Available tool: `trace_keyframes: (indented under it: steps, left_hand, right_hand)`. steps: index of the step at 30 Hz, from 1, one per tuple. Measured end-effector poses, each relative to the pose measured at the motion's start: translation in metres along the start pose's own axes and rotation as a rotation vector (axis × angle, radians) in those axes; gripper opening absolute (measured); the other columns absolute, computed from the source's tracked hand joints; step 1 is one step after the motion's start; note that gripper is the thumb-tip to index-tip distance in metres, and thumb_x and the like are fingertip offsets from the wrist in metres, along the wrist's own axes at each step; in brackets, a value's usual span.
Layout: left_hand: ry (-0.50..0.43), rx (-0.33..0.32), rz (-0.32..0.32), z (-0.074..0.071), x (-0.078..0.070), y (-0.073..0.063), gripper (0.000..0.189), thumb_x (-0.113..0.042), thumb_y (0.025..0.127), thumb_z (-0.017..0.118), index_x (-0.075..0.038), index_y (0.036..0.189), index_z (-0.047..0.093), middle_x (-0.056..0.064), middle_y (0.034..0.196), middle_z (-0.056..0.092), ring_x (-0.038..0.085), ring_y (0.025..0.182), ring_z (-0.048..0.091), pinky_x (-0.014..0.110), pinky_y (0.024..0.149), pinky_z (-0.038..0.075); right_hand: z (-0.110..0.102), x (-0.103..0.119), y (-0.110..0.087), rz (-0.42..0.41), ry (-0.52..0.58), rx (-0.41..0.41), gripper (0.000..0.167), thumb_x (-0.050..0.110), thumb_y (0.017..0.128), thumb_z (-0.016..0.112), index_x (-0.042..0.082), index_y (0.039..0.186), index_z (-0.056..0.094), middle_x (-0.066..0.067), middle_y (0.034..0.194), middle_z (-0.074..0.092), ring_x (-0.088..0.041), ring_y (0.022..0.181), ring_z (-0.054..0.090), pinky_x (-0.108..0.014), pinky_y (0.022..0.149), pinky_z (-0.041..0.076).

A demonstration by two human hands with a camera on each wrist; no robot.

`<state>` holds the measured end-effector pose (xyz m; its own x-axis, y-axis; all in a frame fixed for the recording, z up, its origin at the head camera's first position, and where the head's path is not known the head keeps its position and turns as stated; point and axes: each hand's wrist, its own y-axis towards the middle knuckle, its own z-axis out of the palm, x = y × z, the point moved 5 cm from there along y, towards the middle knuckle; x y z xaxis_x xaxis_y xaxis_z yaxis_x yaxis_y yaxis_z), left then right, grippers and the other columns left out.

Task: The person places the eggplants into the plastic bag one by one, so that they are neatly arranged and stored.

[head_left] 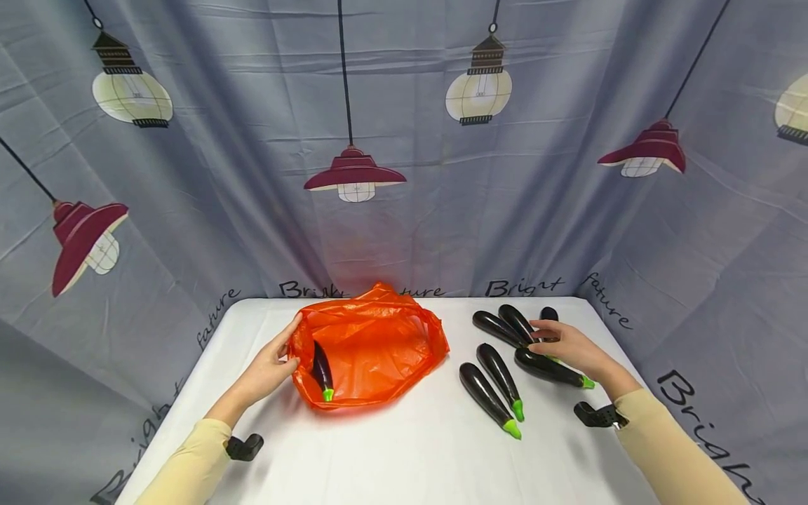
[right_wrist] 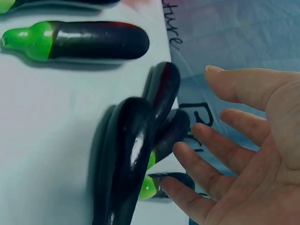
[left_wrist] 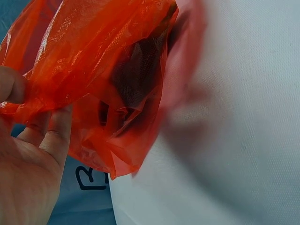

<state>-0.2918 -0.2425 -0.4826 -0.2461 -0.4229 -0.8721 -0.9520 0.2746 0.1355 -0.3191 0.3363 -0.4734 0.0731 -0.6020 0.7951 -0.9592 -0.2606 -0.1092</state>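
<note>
At the left rim of a red plastic bag, my left hand pinches the film between thumb and fingers. The bag's mouth gapes toward me, and one eggplant lies inside near the left wall. In the left wrist view a dark shape shows through the film. My right hand hovers by a group of eggplants, fingers spread and holding nothing. Closest to it lies an eggplant with its green stem end toward me. In the right wrist view a gap separates the fingers from the nearer eggplant.
Two eggplants lie side by side, the outer one nearer the bag. Farther back are several more, including one at the left and one partly behind my hand. A white table carries everything, with a grey curtain behind.
</note>
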Motion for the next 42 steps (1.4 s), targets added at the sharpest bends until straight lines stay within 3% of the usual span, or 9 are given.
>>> trace_keyframes:
  steps: [10,17,26,30,37,42]
  left_hand:
    - [-0.014,0.010,0.013,0.002,-0.002,0.004,0.088,0.007,0.095,0.055,-0.031,0.165,0.018,0.013,0.169,0.016,0.042,0.148,0.028,0.038,0.100,0.049]
    - [-0.010,0.003,0.011,0.000,-0.002,0.004,0.089,0.006,0.096,0.055,-0.036,0.165,0.018,0.010,0.170,0.016,0.041,0.148,0.029,0.046,0.102,0.047]
    - [-0.013,0.005,0.002,0.000,-0.001,0.002,0.089,0.005,0.096,0.055,-0.037,0.164,0.018,0.011,0.169,0.018,0.041,0.147,0.032,0.052,0.104,0.044]
    - [-0.014,0.005,0.003,0.000,-0.001,0.002,0.089,0.006,0.096,0.055,-0.037,0.164,0.018,0.010,0.169,0.018,0.041,0.147,0.032,0.047,0.103,0.046]
    - [-0.038,0.022,0.002,0.001,-0.001,0.001,0.089,0.008,0.096,0.054,-0.036,0.165,0.018,0.008,0.170,0.015,0.038,0.148,0.030,0.025,0.097,0.048]
    - [-0.024,0.023,-0.009,0.001,0.000,-0.003,0.088,0.006,0.097,0.056,-0.036,0.164,0.020,0.009,0.169,0.017,0.039,0.147,0.032,0.034,0.101,0.048]
  right_hand:
    - [-0.008,-0.016,-0.002,0.002,-0.062,-0.005,0.072,0.020,0.097,0.071,-0.008,0.153,0.037,-0.034,0.143,0.049,-0.049,0.131,0.048,-0.057,0.099,0.047]
    - [-0.010,-0.016,-0.005,-0.048,-0.089,-0.006,0.068,0.015,0.095,0.073,-0.007,0.151,0.042,-0.033,0.143,0.050,-0.051,0.129,0.049,-0.052,0.097,0.050]
    - [-0.013,-0.038,-0.004,-0.050,-0.186,0.083,0.056,0.007,0.091,0.074,-0.004,0.143,0.055,-0.029,0.140,0.054,-0.050,0.122,0.053,-0.052,0.093,0.051]
    - [-0.013,-0.043,-0.002,-0.065,-0.188,0.109,0.056,0.001,0.086,0.073,-0.007,0.140,0.057,-0.029,0.132,0.059,-0.043,0.113,0.058,-0.043,0.084,0.052]
    - [-0.005,-0.051,-0.002,-0.066,-0.165,0.143,0.062,-0.012,0.080,0.067,-0.010,0.140,0.054,-0.027,0.121,0.060,-0.038,0.101,0.060,-0.034,0.070,0.051]
    - [0.003,-0.055,-0.006,-0.051,-0.174,0.156,0.064,-0.012,0.078,0.068,-0.009,0.140,0.053,-0.022,0.118,0.061,-0.036,0.103,0.058,-0.035,0.074,0.050]
